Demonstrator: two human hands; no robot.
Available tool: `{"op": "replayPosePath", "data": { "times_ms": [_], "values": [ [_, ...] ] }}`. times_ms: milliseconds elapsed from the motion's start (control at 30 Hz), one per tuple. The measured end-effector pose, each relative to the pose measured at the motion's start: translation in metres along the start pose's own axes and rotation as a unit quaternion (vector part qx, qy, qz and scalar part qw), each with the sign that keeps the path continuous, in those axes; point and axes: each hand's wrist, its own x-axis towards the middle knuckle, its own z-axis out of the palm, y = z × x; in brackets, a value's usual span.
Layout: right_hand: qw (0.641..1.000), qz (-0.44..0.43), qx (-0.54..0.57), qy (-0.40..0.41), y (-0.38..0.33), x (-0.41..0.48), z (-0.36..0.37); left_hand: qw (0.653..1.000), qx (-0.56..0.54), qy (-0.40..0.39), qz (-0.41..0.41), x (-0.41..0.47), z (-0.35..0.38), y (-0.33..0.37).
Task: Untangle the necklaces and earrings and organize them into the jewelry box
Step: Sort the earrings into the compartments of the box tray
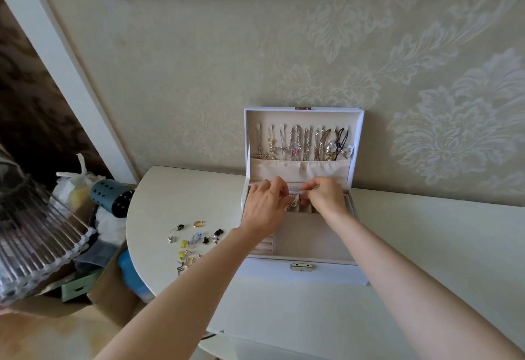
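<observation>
A white jewelry box (326,264) stands open against the wall. Several necklaces (301,143) hang on hooks inside its raised lid. My left hand (264,206) and my right hand (324,196) meet over the box's back compartments. Between their fingertips they pinch a small pale earring (294,200). Several loose earrings (196,239), yellow, black, gold and silver, lie on the table to the left of the box.
The white table (426,246) has a rounded left edge. Left of it a cardboard box (108,288) holds clutter: a ribbed clear container (39,243), a teal perforated cylinder (113,196), a blue item (130,274). Patterned wallpaper rises behind.
</observation>
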Motion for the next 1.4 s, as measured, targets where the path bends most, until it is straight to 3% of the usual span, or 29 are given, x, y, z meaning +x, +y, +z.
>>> {"op": "replayPosePath", "data": {
  "times_ms": [133,233,333,400,500,600,800,933,1100,1300,1400],
  "values": [
    [0.994,-0.038,-0.104,0.002,0.003,-0.003,0.005,0.999,0.024,-0.024,0.002,0.001,0.003,-0.002],
    [0.991,-0.064,-0.112,0.025,0.003,-0.005,0.004,0.998,0.043,-0.034,0.006,0.002,0.003,-0.004],
    [0.988,-0.064,-0.142,-0.002,0.006,-0.005,0.002,0.997,0.057,-0.042,0.011,0.004,0.000,-0.001],
    [0.994,-0.076,-0.084,0.009,0.007,-0.006,-0.002,0.999,0.032,-0.026,-0.002,0.006,-0.001,0.003],
    [0.981,-0.078,0.166,-0.061,-0.001,-0.014,-0.017,0.991,-0.104,-0.010,-0.080,0.011,-0.006,0.010],
    [0.950,-0.069,0.262,-0.153,-0.003,-0.021,-0.027,0.965,-0.214,-0.041,-0.145,0.014,-0.010,0.017],
    [0.963,-0.072,0.225,-0.132,-0.001,-0.026,-0.026,0.843,-0.465,-0.057,-0.266,0.016,-0.020,0.027],
    [0.954,-0.042,0.263,-0.136,0.004,-0.028,-0.021,0.801,-0.528,-0.053,-0.276,0.018,-0.023,0.028],
    [0.929,-0.028,0.348,-0.121,0.005,-0.029,-0.024,0.810,-0.532,-0.052,-0.242,0.017,-0.024,0.028],
    [0.940,-0.037,0.329,-0.082,0.010,-0.027,-0.026,0.839,-0.489,-0.070,-0.227,0.018,-0.023,0.027],
    [0.949,-0.051,0.300,-0.080,0.012,-0.024,-0.026,0.870,-0.438,-0.080,-0.212,0.016,-0.022,0.021]
  ]
}}
